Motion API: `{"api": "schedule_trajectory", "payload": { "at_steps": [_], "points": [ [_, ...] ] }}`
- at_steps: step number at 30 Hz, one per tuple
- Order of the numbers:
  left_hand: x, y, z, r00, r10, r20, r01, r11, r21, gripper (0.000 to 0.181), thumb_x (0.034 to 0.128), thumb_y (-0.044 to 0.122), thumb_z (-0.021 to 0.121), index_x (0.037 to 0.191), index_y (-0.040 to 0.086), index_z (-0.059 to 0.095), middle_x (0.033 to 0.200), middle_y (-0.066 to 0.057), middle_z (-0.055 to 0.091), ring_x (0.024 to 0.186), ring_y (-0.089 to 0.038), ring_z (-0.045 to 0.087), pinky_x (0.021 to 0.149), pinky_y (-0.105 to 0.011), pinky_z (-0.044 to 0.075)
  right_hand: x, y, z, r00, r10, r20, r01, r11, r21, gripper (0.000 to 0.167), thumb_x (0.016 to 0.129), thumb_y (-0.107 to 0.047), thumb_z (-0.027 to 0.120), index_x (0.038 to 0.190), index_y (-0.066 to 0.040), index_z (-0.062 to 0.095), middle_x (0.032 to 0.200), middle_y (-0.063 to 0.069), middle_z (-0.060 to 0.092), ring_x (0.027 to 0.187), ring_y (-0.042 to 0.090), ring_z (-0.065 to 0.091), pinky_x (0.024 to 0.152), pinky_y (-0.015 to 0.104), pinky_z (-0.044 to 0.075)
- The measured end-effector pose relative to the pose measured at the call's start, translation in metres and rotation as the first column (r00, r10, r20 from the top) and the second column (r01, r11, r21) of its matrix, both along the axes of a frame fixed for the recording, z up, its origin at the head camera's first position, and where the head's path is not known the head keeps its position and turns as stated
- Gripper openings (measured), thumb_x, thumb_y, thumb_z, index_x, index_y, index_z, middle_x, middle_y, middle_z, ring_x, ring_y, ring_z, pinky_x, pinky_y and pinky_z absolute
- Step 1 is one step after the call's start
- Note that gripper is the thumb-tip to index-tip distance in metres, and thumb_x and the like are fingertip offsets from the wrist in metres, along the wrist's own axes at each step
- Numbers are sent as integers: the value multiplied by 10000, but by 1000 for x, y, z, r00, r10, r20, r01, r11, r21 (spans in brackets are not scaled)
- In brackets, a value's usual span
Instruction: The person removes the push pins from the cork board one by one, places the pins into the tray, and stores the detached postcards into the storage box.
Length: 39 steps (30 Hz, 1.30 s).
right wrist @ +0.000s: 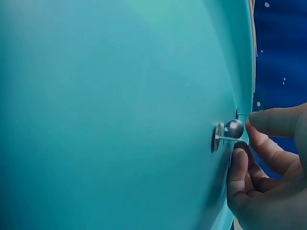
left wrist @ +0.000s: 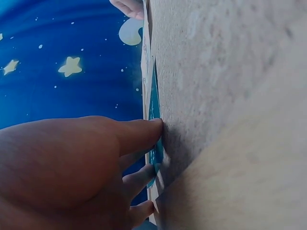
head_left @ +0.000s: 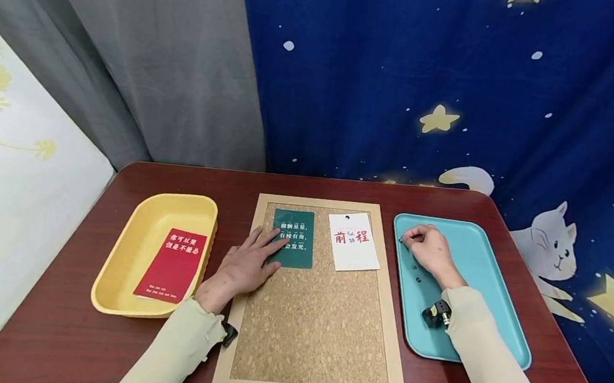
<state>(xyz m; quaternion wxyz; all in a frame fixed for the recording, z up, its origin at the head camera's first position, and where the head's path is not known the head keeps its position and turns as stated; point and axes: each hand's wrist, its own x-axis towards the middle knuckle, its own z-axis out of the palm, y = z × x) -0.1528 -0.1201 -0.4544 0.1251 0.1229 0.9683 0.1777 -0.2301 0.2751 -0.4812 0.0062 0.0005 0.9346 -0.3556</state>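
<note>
A dark green card (head_left: 301, 255) with white writing lies at the upper left of the cork board (head_left: 316, 328). My left hand (head_left: 244, 269) rests over its left edge with fingers spread and fairly straight; in the left wrist view the thumb (left wrist: 139, 134) touches the card's edge. My right hand (head_left: 428, 249) is over the left side of the blue tray (head_left: 475, 232). Its thumb and forefinger pinch a small metal thumbtack (right wrist: 238, 114), partly hidden by the fingertips. Nearby in the tray lie a flat-headed thumbtack (right wrist: 217, 137) and a round-headed one (right wrist: 234, 128).
At the board's upper right lies a white card (head_left: 353, 254) with red and blue writing and a hole at its top. Left of the board, a yellow basket (head_left: 136, 230) holds a red card (head_left: 171, 271). Everything stands on a dark red table (head_left: 66, 328); curtains hang behind.
</note>
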Motion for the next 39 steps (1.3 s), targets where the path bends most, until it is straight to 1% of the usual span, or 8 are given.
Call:
{"api": "schedule_trajectory", "payload": {
  "at_steps": [12, 16, 20, 24, 28, 31, 34, 39],
  "points": [
    [0, 0, -1, 1000, -1, 2, 1, 1000, 1, 571, 1068, 296, 578, 1610, 226, 413, 1750, -56, 237, 1639, -382, 112, 1179, -738, 306, 0, -4, -1, 1000, 15, -11, -15, 1000, -6, 148, 1008, -140, 646, 1067, -24, 717, 1137, 188, 597, 928, 279, 576, 779, 332, 445],
    [-1, -1, 0, 1000, 1, 3, -1, 1000, 1, 577, 1065, 304, 583, 1611, 229, 412, 1750, -56, 237, 1640, -379, 111, 1183, -734, 305, 1, -5, 0, 998, 48, -42, -48, 999, 0, 160, 1017, -161, 646, 1084, -28, 703, 1152, 189, 580, 992, 312, 560, 848, 398, 454],
    [-1, 0, 0, 1000, -1, -2, 1, 1000, -1, 578, 1064, 309, 583, 1610, 227, 412, 1750, -56, 236, 1639, -382, 110, 1177, -730, 318, 3, -6, 2, 990, 114, -78, -113, 993, 21, 189, 1013, -177, 667, 1123, -24, 686, 1218, 204, 558, 1069, 352, 543, 947, 506, 459],
    [-2, 0, 1, 1000, 2, -4, -2, 1000, -2, 575, 1066, 306, 581, 1610, 228, 414, 1750, -53, 238, 1640, -381, 111, 1177, -730, 317, 6, -7, 4, 978, 193, -85, -188, 981, 54, 293, 1009, -206, 684, 1224, -7, 668, 1337, 235, 522, 1207, 410, 525, 1034, 600, 447],
    [-2, 0, 1, 1000, 7, 1, -7, 1000, 3, 572, 1066, 303, 581, 1609, 230, 416, 1749, -50, 240, 1640, -378, 111, 1182, -734, 306, 8, -9, 4, 962, 262, -78, -252, 961, 114, 406, 1010, -226, 687, 1359, -31, 623, 1473, 244, 465, 1364, 453, 446, 1109, 649, 410],
    [-2, 0, 1, 1000, 6, 0, -6, 1000, 2, 573, 1064, 306, 583, 1608, 233, 418, 1748, -51, 244, 1639, -378, 115, 1182, -734, 308, 9, -10, 4, 948, 309, -80, -294, 942, 161, 465, 1009, -237, 689, 1432, -70, 589, 1578, 248, 402, 1450, 479, 384, 1141, 672, 382],
    [-3, 0, 1, 1000, 4, 4, -4, 1000, 2, 574, 1062, 308, 587, 1606, 236, 421, 1747, -53, 247, 1639, -378, 119, 1184, -735, 306, 10, -11, 3, 935, 349, -66, -330, 922, 201, 499, 1019, -268, 677, 1482, -120, 563, 1663, 232, 328, 1525, 486, 306, 1174, 705, 323],
    [-3, 0, 2, 1000, 6, 15, -6, 1000, 5, 575, 1058, 304, 593, 1604, 234, 425, 1746, -55, 251, 1637, -378, 123, 1187, -742, 297, 12, -13, 0, 922, 387, -12, -374, 900, 223, 535, 1045, -330, 629, 1543, -174, 514, 1715, 185, 269, 1583, 469, 209, 1206, 744, 220]
  ]
}}
